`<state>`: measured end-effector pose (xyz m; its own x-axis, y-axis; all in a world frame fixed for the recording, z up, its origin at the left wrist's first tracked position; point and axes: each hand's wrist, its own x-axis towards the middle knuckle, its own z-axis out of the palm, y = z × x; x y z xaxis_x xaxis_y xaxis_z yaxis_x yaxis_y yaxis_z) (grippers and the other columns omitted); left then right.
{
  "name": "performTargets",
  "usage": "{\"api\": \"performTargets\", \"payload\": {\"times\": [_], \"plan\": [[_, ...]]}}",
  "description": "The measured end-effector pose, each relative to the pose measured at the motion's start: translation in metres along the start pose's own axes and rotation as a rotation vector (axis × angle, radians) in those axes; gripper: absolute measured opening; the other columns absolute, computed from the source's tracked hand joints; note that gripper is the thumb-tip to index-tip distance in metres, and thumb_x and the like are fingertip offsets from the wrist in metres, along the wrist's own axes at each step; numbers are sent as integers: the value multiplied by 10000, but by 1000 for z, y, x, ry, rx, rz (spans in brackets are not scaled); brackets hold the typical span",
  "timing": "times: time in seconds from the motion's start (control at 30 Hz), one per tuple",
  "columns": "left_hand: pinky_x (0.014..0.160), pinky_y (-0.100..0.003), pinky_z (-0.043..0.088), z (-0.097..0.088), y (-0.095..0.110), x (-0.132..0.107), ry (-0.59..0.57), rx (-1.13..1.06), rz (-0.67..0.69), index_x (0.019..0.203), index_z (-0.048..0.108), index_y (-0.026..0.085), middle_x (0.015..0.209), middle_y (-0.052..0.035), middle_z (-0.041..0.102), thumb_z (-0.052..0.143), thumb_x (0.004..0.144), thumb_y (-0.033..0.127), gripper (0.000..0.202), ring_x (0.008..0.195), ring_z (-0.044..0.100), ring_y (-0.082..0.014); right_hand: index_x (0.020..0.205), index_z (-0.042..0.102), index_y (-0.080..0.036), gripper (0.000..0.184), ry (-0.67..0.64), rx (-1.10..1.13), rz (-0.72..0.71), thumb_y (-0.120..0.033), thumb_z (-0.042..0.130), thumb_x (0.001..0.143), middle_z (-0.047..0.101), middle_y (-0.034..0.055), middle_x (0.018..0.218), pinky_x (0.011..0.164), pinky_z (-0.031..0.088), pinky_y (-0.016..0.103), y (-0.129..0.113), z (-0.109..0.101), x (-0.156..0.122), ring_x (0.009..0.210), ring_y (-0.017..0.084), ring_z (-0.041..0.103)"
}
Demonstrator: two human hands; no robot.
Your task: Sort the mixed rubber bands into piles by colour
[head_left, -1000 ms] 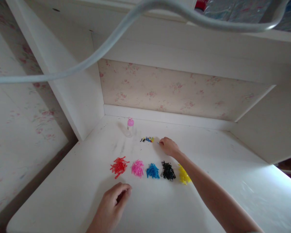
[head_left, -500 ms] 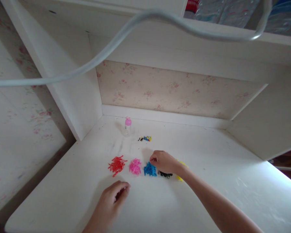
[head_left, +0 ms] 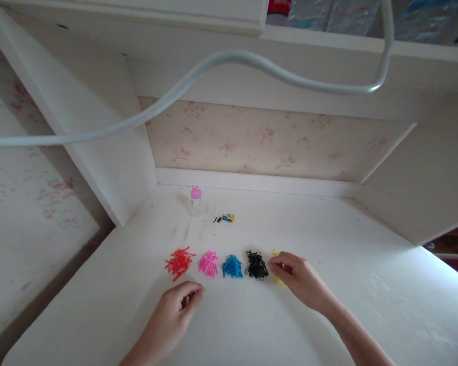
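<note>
Five piles of small elastic bands lie in a row on the white desk: red bands [head_left: 179, 263], pink bands [head_left: 208, 264], blue bands [head_left: 232, 266], black bands [head_left: 257, 265] and yellow bands [head_left: 276, 252]. My right hand [head_left: 295, 274] is over the yellow pile and covers much of it. Its thumb and fingertips are pinched together at the black pile's right edge; whatever they hold is too small to make out. Below the red and pink piles, my left hand [head_left: 177, 310] is closed, thumb against fingers, its contents hidden.
A small mixed cluster of bands [head_left: 228, 218] lies behind the row. Left of it stands a clear bottle with a pink cap [head_left: 196, 193]. A pale cable [head_left: 229, 57] crosses the upper view before the shelf [head_left: 198, 40]. A side panel [head_left: 99, 132] bounds the desk at left.
My right hand has moved right, from above the blue and black piles to the yellow one, uncovering the black pile. My left hand stays nearly in place. The view has shifted slightly.
</note>
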<state>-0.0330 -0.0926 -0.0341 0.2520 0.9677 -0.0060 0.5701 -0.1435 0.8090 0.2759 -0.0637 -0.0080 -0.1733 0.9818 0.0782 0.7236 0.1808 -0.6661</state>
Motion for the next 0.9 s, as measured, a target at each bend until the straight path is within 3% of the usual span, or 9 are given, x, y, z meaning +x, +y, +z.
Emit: {"api": "performTargets", "payload": {"times": [0.17, 0.27, 0.37, 0.57, 0.7, 0.9], "plan": [[611, -199, 413, -8, 27, 38, -26, 202, 129, 791, 647, 205, 722, 3, 667, 409, 891, 322, 284, 662, 586, -124, 858, 697, -208, 322, 175, 150, 181, -458, 494, 832, 669, 37, 813, 628, 446, 227, 51, 16, -46, 736, 159, 586], [699, -200, 435, -4, 38, 73, -44, 354, 130, 822, 666, 214, 811, 6, 702, 439, 869, 283, 241, 755, 622, -123, 887, 694, -195, 356, 320, 162, 259, -494, 517, 808, 673, 52, 855, 666, 460, 230, 63, 25, -61, 811, 183, 599], [756, -220, 448, 7, 40, 112, -41, 417, 90, 871, 681, 227, 890, -10, 712, 483, 852, 284, 207, 832, 637, -146, 889, 684, -188, 367, 367, 133, 273, -494, 492, 827, 660, 51, 828, 649, 453, 219, 61, 29, -66, 787, 176, 598], [803, -359, 484, 32, 34, 172, 29, 603, -42, 1008, 614, 176, 1004, -53, 645, 506, 888, 343, 232, 889, 612, -169, 890, 677, -199, 342, 292, 46, 166, -448, 445, 872, 599, 13, 699, 542, 403, 191, 52, 30, -67, 578, 113, 533], [801, -388, 500, 41, 31, 193, 72, 702, -56, 1102, 560, 155, 1096, -67, 595, 516, 891, 319, 271, 929, 598, -179, 894, 680, -200, 335, 302, 36, 124, -430, 437, 880, 602, 12, 702, 535, 399, 178, 53, 30, -67, 554, 101, 527], [804, -395, 500, 43, 30, 205, 98, 776, 16, 1137, 540, 159, 1132, -73, 576, 520, 889, 311, 292, 951, 590, -188, 876, 690, -199, 354, 322, 16, 101, -428, 420, 885, 610, 19, 687, 514, 401, 168, 49, 28, -67, 529, 97, 526]]}}
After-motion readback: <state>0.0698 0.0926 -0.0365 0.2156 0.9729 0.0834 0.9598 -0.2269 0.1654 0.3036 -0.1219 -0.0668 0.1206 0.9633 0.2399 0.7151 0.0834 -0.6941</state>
